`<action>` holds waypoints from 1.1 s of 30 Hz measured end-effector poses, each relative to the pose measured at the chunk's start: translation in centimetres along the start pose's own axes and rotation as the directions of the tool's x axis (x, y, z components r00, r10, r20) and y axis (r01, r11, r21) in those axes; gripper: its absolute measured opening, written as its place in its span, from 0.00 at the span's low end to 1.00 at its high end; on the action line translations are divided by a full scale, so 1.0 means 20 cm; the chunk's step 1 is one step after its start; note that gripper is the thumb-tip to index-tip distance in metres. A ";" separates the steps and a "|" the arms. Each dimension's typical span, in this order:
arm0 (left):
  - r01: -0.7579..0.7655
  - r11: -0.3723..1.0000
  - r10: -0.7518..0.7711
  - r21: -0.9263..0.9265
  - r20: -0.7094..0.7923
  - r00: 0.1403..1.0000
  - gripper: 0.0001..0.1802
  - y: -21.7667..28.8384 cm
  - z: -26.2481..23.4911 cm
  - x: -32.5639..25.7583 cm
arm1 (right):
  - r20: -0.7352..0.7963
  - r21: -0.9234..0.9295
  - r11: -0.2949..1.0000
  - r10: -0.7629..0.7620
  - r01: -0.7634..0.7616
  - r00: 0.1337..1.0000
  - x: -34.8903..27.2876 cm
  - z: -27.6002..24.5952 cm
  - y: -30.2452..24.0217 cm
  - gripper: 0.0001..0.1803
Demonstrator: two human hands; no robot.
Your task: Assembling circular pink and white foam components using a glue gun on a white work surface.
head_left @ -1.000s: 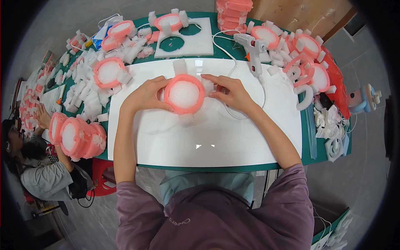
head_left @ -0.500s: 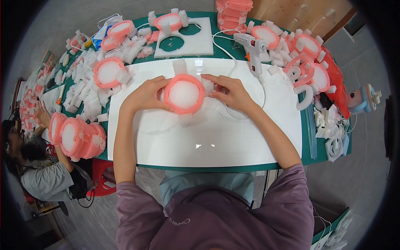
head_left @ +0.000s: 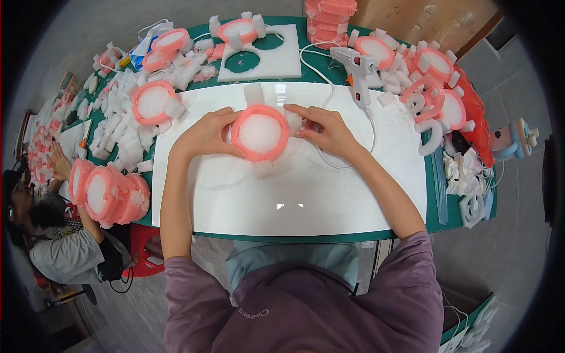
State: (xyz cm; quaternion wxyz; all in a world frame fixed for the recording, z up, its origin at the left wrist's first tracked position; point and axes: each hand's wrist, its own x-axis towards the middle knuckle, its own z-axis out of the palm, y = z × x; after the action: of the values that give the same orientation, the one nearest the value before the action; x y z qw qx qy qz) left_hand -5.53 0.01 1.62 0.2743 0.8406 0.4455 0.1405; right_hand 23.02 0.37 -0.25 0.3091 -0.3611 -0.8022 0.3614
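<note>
A round foam piece, white in the middle with a pink foam rim, is on the white board in front of me. My left hand is closed round its left side, thumb toward the near edge. At its right side my right hand pinches a small white foam block against the pink rim. Another white foam block sticks out from the far edge of the rim. Pale foam also shows at the near edge; whether it is a block or a reflection I cannot tell.
A white glue gun with its cord lies beyond my right hand. Foam scraps and stacked pink rings crowd the left. A foam sheet with round holes lies at the back. Another person sits at far left.
</note>
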 end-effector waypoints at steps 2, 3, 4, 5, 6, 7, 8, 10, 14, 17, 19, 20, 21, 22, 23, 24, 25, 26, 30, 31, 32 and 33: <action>-0.002 1.000 0.002 -0.001 0.001 1.000 0.44 0.00 0.00 0.00 | -0.001 -0.002 1.000 0.000 0.000 1.000 0.00 0.00 0.00 0.32; -0.004 1.000 0.004 0.002 0.002 1.000 0.44 0.00 0.00 0.00 | -0.002 -0.004 1.000 0.001 -0.001 1.000 0.00 0.00 0.00 0.32; -0.006 1.000 0.006 0.006 0.002 1.000 0.44 0.00 0.00 0.00 | -0.001 -0.004 1.000 0.001 -0.001 1.000 0.00 0.00 0.00 0.32; -0.006 1.000 0.006 0.006 0.002 1.000 0.44 0.00 0.00 0.00 | 0.000 -0.005 1.000 0.006 -0.006 1.000 0.00 0.00 -0.01 0.32; -0.002 1.000 0.002 0.007 0.002 1.000 0.44 0.00 0.00 0.00 | 0.001 -0.006 1.000 0.011 -0.011 1.000 0.00 0.00 -0.01 0.33; 0.001 1.000 -0.001 0.009 0.001 1.000 0.44 0.00 0.00 0.00 | 0.001 -0.006 1.000 0.011 -0.011 1.000 0.00 0.00 -0.01 0.33; 0.000 1.000 0.000 0.009 0.001 1.000 0.44 0.00 0.00 0.00 | 0.000 -0.005 1.000 0.009 -0.009 1.000 0.00 0.00 -0.01 0.32; -0.011 1.000 0.011 0.008 -0.002 1.000 0.44 0.00 0.00 0.00 | 0.000 -0.005 1.000 0.007 -0.007 1.000 0.00 0.00 -0.01 0.32; -0.015 1.000 0.015 -0.001 -0.007 1.000 0.43 0.00 0.00 -0.01 | 0.003 -0.006 1.000 0.007 -0.007 1.000 0.00 0.00 -0.01 0.32; -0.010 1.000 0.010 0.000 -0.006 1.000 0.43 0.00 0.00 0.00 | 0.001 -0.005 1.000 0.003 -0.003 1.000 0.00 0.00 0.00 0.32; -0.003 1.000 0.003 -0.008 -0.003 1.000 0.43 0.01 0.00 0.00 | -0.001 -0.009 1.000 0.000 0.000 1.000 0.00 0.00 0.00 0.32; -0.003 1.000 0.003 -0.008 -0.003 1.000 0.43 0.01 0.00 0.00 | -0.002 -0.008 1.000 -0.003 0.003 1.000 0.00 0.00 0.00 0.32; -0.005 1.000 0.005 -0.007 -0.004 1.000 0.43 0.00 0.00 0.00 | -0.004 -0.007 1.000 -0.006 0.006 1.000 0.00 0.00 -0.01 0.32; -0.006 1.000 0.006 -0.006 -0.004 1.000 0.43 0.00 0.00 0.00 | -0.004 -0.007 1.000 -0.006 0.006 1.000 0.00 0.00 -0.01 0.32; -0.006 1.000 0.006 -0.005 -0.004 1.000 0.43 0.00 0.00 0.00 | -0.004 -0.007 1.000 -0.006 0.006 1.000 0.00 0.00 -0.01 0.32; -0.003 1.000 0.003 -0.003 -0.002 1.000 0.43 0.00 0.00 0.00 | -0.003 -0.007 1.000 -0.006 0.006 1.000 0.00 0.00 -0.01 0.32; -0.001 1.000 0.001 -0.001 0.001 1.000 0.43 0.00 0.00 0.00 | -0.004 -0.006 1.000 -0.006 0.006 1.000 0.00 0.00 0.00 0.32; -0.001 1.000 0.001 0.000 0.001 1.000 0.43 0.00 0.00 0.00 | -0.004 -0.006 1.000 -0.005 0.005 1.000 0.00 0.00 0.00 0.32; 0.006 1.000 -0.006 -0.004 0.005 1.000 0.44 0.00 0.00 0.00 | -0.005 0.006 1.000 -0.008 0.008 1.000 0.00 0.00 0.00 0.32; 0.012 1.000 -0.012 -0.001 0.009 1.000 0.44 0.01 0.00 0.00 | -0.004 0.007 1.000 -0.009 0.009 1.000 0.00 0.00 0.00 0.32; 0.012 1.000 -0.012 -0.001 0.009 1.000 0.44 0.00 0.00 0.00 | -0.004 0.002 1.000 -0.009 0.009 1.000 0.00 0.00 0.00 0.32; 0.005 1.000 -0.005 0.003 0.003 1.000 0.44 0.00 0.00 0.00 | -0.005 -0.002 1.000 -0.010 0.010 1.000 0.00 0.00 0.00 0.32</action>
State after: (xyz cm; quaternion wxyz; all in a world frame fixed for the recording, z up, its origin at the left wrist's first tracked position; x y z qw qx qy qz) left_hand -5.58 -0.04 1.64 0.2740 0.8400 0.4475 0.1379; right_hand 22.94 0.32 -0.22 0.3126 -0.3581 -0.8036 0.3581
